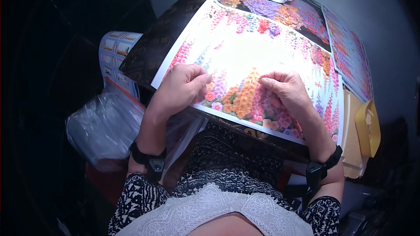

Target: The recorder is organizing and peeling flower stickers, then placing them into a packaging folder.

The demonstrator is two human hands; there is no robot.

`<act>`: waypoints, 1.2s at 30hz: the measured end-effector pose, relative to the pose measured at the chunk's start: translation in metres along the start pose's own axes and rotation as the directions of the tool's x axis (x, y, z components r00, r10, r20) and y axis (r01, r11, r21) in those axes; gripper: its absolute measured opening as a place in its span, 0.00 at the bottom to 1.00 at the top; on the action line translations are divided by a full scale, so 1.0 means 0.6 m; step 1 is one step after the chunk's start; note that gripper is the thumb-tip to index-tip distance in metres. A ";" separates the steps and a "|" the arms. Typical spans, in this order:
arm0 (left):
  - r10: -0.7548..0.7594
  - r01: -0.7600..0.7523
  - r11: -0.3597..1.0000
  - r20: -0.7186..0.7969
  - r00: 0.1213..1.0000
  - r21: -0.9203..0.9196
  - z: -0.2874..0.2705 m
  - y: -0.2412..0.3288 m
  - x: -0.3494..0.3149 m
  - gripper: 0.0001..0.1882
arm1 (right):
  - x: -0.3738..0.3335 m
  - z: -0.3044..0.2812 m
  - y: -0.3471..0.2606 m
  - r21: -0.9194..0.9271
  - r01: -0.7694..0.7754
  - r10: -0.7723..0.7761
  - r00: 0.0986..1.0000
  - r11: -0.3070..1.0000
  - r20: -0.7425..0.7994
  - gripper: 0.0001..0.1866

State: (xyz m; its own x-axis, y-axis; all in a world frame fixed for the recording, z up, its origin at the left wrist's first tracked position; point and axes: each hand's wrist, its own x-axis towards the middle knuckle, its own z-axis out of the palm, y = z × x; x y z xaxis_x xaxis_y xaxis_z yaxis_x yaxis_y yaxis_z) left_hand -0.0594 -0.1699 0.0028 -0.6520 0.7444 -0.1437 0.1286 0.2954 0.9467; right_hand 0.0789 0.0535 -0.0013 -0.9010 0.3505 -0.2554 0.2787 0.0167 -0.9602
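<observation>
Sheet (245, 57), floral print: flat on the dark table (146, 54), long axis left to right, right end angled nearer; spires along its near edge point far. Left hand (183, 85): over the sheet's near left, fingers curled, thumb and forefinger closed together. Right hand (286, 89): right of centre, likewise closed in a pinch. Whether either grips anything: cannot tell. Yellow container (371, 131): right, contents unclear. Clear plastic (105, 124): left, contents unclear.

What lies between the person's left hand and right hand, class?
In the head view, part of the flower-printed sheet lies between the left hand and right hand, including printed orange blossoms.
</observation>
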 end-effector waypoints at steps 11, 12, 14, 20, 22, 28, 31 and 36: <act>0.263 -0.296 0.954 -0.335 0.905 -0.051 -0.038 0.012 -0.023 0.11 | 0.001 -0.003 0.002 -0.048 -0.005 0.005 1.000 0.999 -0.003 0.08; 0.274 -0.323 0.944 -0.389 0.879 -0.065 -0.043 0.010 -0.025 0.11 | 0.001 -0.002 0.002 -0.058 0.001 -0.001 1.000 0.998 0.001 0.08; 0.295 -0.336 0.941 -0.390 0.872 -0.039 -0.051 0.005 -0.029 0.11 | 0.000 0.001 0.000 -0.050 -0.001 0.000 1.000 0.999 -0.008 0.08; 0.349 -0.412 0.910 -0.637 0.687 0.055 -0.072 0.003 -0.034 0.13 | 0.001 -0.003 0.001 -0.017 -0.008 0.008 1.000 1.000 0.006 0.08; 0.356 -0.389 0.916 -0.636 0.684 0.095 -0.067 0.006 -0.037 0.13 | 0.001 -0.003 0.003 -0.023 -0.002 0.002 1.000 1.000 0.007 0.08; 0.385 -0.416 0.905 -0.584 0.714 0.088 -0.055 0.006 -0.036 0.13 | 0.002 -0.004 0.005 -0.035 0.004 -0.004 1.000 0.999 -0.004 0.08; 0.418 -0.442 0.893 -0.506 0.755 0.079 -0.042 0.011 -0.035 0.12 | 0.000 -0.006 0.004 -0.024 -0.006 0.006 1.000 1.000 -0.017 0.08; 0.550 -0.546 0.833 -0.257 0.795 0.093 -0.020 0.015 -0.034 0.08 | -0.002 -0.006 -0.001 -0.002 0.004 -0.004 1.000 1.000 0.020 0.11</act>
State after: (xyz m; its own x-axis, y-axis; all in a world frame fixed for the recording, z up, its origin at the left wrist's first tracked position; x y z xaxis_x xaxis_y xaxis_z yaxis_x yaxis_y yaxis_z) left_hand -0.0540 -0.1896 0.0176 -0.6398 0.5999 0.4805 0.5325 -0.1048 0.8399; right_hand 0.0810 0.0562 -0.0002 -0.9086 0.3319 -0.2537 0.2756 0.0197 -0.9611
